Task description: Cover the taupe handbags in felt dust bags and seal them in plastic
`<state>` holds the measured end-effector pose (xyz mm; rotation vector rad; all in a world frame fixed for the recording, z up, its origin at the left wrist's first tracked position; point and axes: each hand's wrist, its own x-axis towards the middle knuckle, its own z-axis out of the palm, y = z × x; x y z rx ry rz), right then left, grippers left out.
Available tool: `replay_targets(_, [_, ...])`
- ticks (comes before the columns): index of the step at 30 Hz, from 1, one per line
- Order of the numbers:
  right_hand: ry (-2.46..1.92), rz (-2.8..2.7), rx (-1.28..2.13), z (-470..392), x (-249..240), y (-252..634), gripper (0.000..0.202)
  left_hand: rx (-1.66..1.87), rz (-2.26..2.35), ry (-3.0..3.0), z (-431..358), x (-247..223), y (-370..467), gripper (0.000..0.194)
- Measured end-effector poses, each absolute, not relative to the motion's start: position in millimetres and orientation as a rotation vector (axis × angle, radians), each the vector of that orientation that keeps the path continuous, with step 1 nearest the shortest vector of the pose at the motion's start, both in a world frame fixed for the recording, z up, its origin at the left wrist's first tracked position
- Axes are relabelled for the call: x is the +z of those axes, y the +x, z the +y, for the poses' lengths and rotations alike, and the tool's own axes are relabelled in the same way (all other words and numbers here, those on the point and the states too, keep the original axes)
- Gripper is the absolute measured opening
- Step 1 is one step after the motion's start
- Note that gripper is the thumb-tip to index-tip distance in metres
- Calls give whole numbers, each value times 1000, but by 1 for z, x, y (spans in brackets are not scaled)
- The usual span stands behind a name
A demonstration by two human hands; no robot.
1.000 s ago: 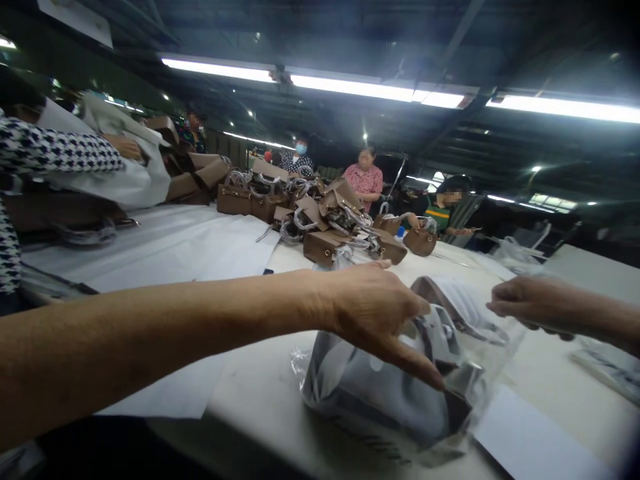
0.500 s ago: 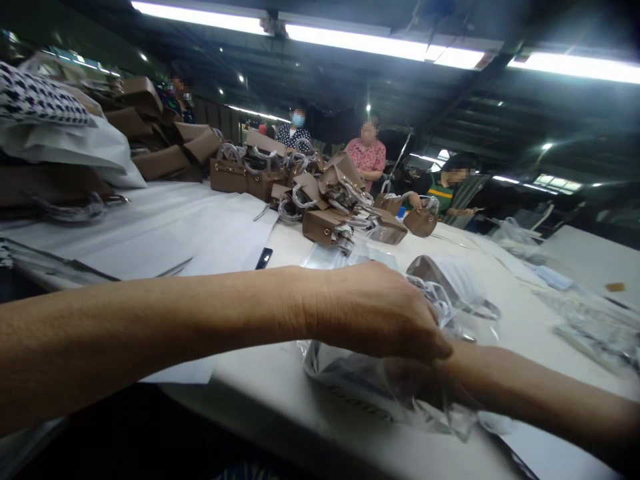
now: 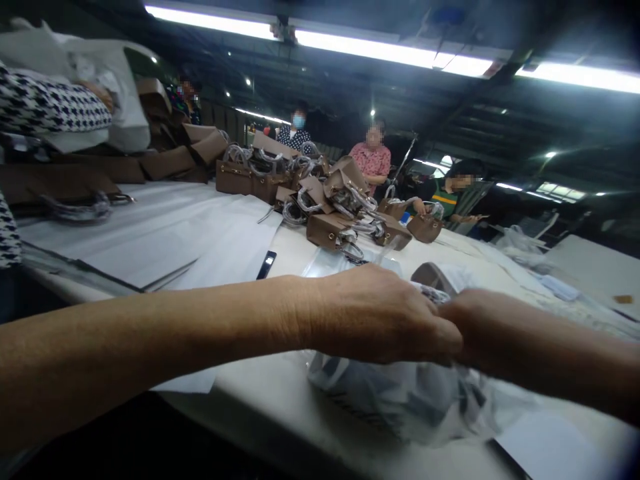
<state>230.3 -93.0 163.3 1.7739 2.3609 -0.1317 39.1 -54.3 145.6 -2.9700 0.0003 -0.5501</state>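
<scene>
My left hand (image 3: 387,313) reaches in from the left, back up, its fingers bent down and closed at a clear plastic bag (image 3: 385,393) with dark lettering. My right hand (image 3: 457,320) comes from the right and meets it, partly behind its fingertips; its own fingers are hidden. Beneath both hands the plastic bag lies crumpled on the white table (image 3: 280,400). Just behind them stands a brown handbag (image 3: 431,275) with a wrapped handle, mostly covered by my hands.
Brown handbags (image 3: 325,230) are heaped across the table. A small black object (image 3: 267,265) lies beyond my left wrist. A houndstooth sleeve (image 3: 55,107) is at the far left. Several people, one in a pink shirt (image 3: 370,160), are behind the table. White paper (image 3: 555,443) lies at lower right.
My right hand has risen from low inside or behind the plastic to beside my left fingertips. The plastic bag has shifted and crumpled. At far left, the houndstooth sleeve has moved further into view.
</scene>
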Motion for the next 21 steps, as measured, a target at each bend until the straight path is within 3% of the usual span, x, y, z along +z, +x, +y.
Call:
replay_targets(4, [1995,2587,357,-68,201,252,27,-660,3,-2923,-49,139,38,20])
replay_targets(8, [1990,2336,250,-22,180,263,73,-623,-5,-2915,-54,139,43,24])
replay_targets(10, [2013,2243,268,0,159,274,83,-572,12,-2915,-61,138,44,23])
replay_targets(12, [2043,2200,319,14,145,290,76,-500,38,-2900,-68,136,44,11])
replay_targets(13, [2063,2177,328,16,142,297,64,-470,47,-2884,-69,135,43,4])
replay_targets(16, [2066,2165,303,9,151,308,22,-473,21,-2832,-65,137,45,9])
replay_targets(21, [1865,2457,260,-15,200,281,21,-693,-89,-2820,-34,167,65,13])
